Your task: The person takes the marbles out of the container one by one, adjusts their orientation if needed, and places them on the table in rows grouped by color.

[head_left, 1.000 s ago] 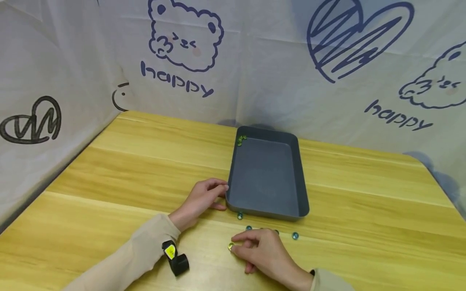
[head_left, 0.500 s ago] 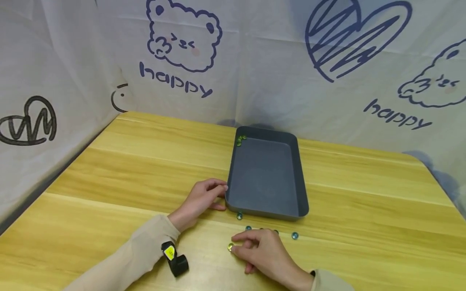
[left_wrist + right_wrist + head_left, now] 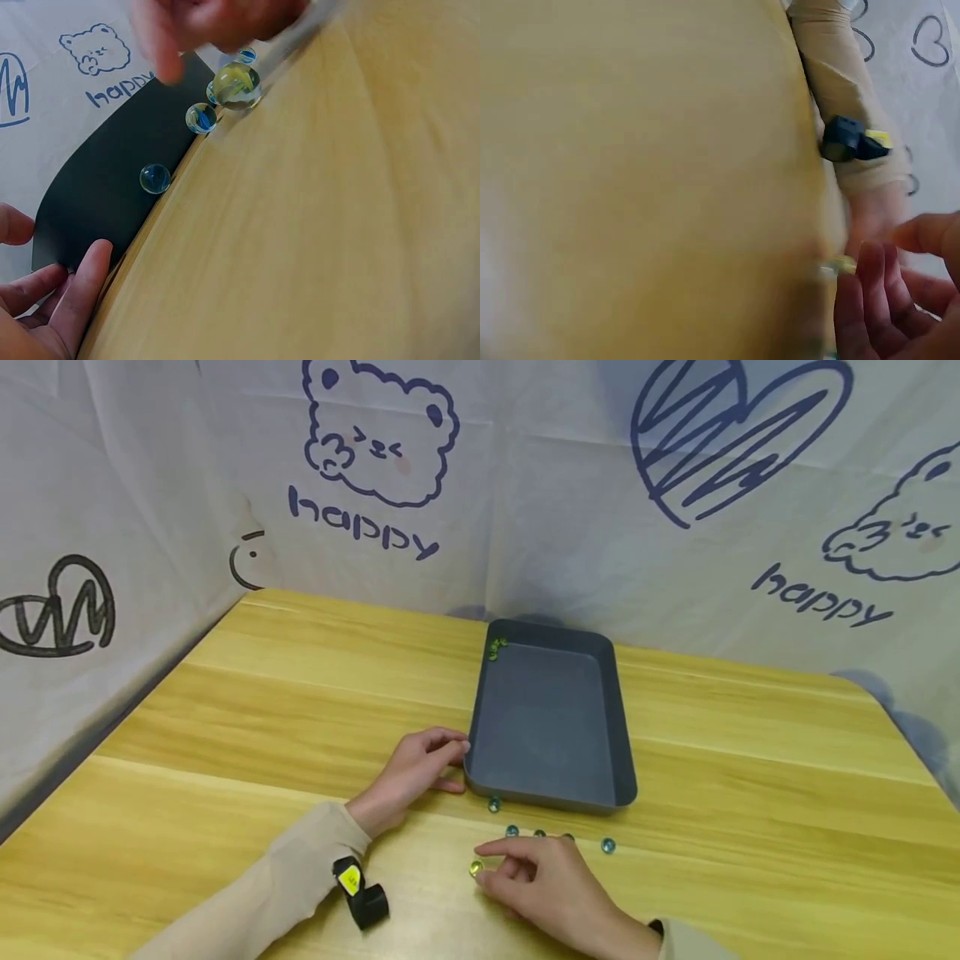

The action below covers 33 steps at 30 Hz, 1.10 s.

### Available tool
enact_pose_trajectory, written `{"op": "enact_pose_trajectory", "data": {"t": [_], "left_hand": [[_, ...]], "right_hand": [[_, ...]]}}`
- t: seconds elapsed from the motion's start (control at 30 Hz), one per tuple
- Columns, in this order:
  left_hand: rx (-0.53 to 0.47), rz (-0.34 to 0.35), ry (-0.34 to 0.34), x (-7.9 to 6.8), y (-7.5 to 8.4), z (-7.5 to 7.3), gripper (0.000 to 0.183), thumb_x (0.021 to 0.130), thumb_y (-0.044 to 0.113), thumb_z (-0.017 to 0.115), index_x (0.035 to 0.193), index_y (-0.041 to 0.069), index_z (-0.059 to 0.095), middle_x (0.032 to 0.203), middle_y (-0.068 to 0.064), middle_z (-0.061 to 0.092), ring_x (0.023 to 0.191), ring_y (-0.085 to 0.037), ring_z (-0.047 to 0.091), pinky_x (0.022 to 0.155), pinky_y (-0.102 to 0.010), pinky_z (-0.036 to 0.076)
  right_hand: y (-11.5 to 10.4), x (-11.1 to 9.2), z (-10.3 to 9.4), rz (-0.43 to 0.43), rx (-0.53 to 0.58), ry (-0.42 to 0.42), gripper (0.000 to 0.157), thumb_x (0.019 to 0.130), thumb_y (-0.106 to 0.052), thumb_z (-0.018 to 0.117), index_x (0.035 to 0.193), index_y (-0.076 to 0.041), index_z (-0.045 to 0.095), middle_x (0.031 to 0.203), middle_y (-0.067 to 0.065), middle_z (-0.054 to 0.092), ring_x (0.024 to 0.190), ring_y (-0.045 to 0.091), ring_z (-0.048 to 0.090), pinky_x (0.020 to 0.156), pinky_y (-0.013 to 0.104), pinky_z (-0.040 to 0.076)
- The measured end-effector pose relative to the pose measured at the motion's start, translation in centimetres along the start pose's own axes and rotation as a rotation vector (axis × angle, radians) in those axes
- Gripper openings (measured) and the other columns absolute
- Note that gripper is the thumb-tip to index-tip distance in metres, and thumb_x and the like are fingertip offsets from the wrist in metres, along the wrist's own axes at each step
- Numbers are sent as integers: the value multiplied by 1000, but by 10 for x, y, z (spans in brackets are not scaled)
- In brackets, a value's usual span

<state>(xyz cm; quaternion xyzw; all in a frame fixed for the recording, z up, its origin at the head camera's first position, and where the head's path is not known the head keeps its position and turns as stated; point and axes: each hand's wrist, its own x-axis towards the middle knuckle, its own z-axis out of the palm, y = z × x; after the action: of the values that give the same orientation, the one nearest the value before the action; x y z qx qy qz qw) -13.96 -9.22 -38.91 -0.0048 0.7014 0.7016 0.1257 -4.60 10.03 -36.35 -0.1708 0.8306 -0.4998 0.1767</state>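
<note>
A yellow marble (image 3: 476, 868) lies on the table by the thumb and index fingertip of my right hand (image 3: 558, 889). The left wrist view shows the marble (image 3: 238, 86) on the wood with the right fingers above it. My left hand (image 3: 412, 768) rests its fingertips against the near left corner of a dark grey tray (image 3: 547, 797). In the left wrist view, its fingers (image 3: 88, 274) touch the tray's outer wall. Several blue marbles (image 3: 608, 845) sit along the tray's near side. Yellow-green marbles (image 3: 494, 650) lie together in the tray's far left corner.
A wooden table (image 3: 262, 710) carries everything. White cloth (image 3: 540, 527) printed with bears and hearts hangs behind and to the left. A small black device (image 3: 362, 897) is strapped on the left sleeve (image 3: 277, 868).
My right hand has drawn slightly back to the right, with thumb and index finger a little further apart. More of the blue marbles behind it show. My left hand and the tray stay put.
</note>
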Motion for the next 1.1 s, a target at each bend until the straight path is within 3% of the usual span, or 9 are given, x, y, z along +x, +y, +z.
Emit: {"op": "enact_pose_trajectory", "data": {"t": [0.13, 0.27, 0.47, 0.73, 0.93, 1.1], "left_hand": [[-2, 6, -9, 0, 0, -1, 30, 96, 9, 54, 119, -8, 60, 110, -21, 62, 91, -23, 63, 68, -33, 61], [-8, -2, -9, 0, 1, -1, 30, 95, 9, 55, 119, -8, 60, 108, -21, 62, 89, -22, 63, 68, -33, 61], [-16, -19, -18, -1, 3, 0, 31, 96, 9, 55, 121, -8, 59, 111, -21, 61, 88, -21, 63, 68, -33, 61], [-14, -18, -14, -1, 3, 1, 30, 96, 9, 55, 120, -8, 60, 110, -20, 61, 89, -22, 63, 67, -33, 61], [-9, -11, -18, 0, 3, 0, 30, 96, 10, 55, 121, -8, 59, 111, -20, 61, 91, -22, 63, 68, -33, 61], [-10, -20, -12, 0, 3, -1, 30, 96, 9, 55, 120, -8, 60, 110, -20, 62, 90, -23, 63, 67, -33, 61]], "right_hand": [[-14, 0, -20, -134, -43, 10, 25, 91, -20, 68, 109, -4, 73, 69, -4, 64, 54, 5, 53, 47, 22, 48], [-23, 11, -51, -190, -70, 27, 25, 94, -19, 64, 112, -2, 71, 70, 5, 65, 55, 13, 55, 46, 23, 46], [-25, 34, -104, -89, -128, 77, 31, 97, -25, 60, 120, -6, 68, 73, 12, 60, 63, 34, 52, 51, 33, 46], [-11, 65, -166, 21, -177, 158, 41, 99, -29, 57, 131, -4, 59, 83, 10, 57, 77, 31, 53, 67, 34, 50], [-9, 85, -188, 42, -192, 169, 43, 99, -32, 56, 133, -6, 58, 93, 13, 58, 85, 31, 53, 77, 37, 52], [-13, 100, -190, 23, -213, 142, 46, 98, -35, 57, 136, -9, 56, 80, 12, 54, 80, 33, 51, 79, 42, 48]]}}
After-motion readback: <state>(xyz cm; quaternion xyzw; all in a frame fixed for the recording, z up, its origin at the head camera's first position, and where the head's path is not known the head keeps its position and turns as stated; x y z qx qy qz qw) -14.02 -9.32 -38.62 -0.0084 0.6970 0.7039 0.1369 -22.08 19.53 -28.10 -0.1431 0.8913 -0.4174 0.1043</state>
